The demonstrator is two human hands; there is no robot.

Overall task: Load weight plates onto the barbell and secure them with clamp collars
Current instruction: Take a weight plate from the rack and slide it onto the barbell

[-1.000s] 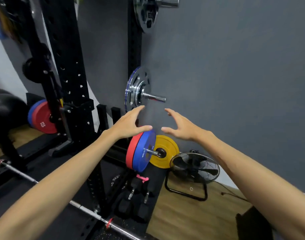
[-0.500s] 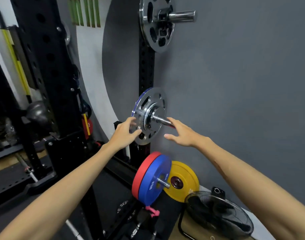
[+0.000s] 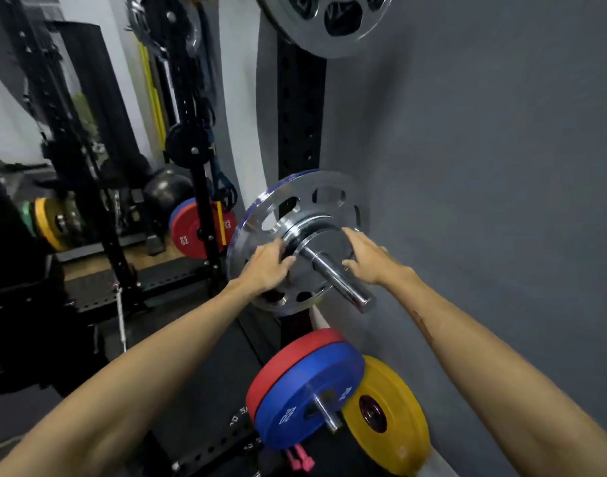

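Both hands reach onto a chrome weight plate (image 3: 296,242) that hangs on a steel storage peg (image 3: 340,278) on a black rack upright (image 3: 300,108) beside the grey wall. Left hand (image 3: 267,266) has its fingers curled over the raised rim of the plate's hub, gripping it. Right hand (image 3: 367,258) is open on the other side of the peg, fingers spread, touching or nearly touching the plate face; which, I cannot tell. To do this step well, I judge both hands should take opposite sides of the plate and draw it straight along the peg, kept square so it does not bind. Below hang a blue plate (image 3: 309,394) in front of a red plate (image 3: 281,363), with a yellow plate (image 3: 388,414) beside them. Something pink (image 3: 299,459), perhaps a clamp collar, lies underneath.
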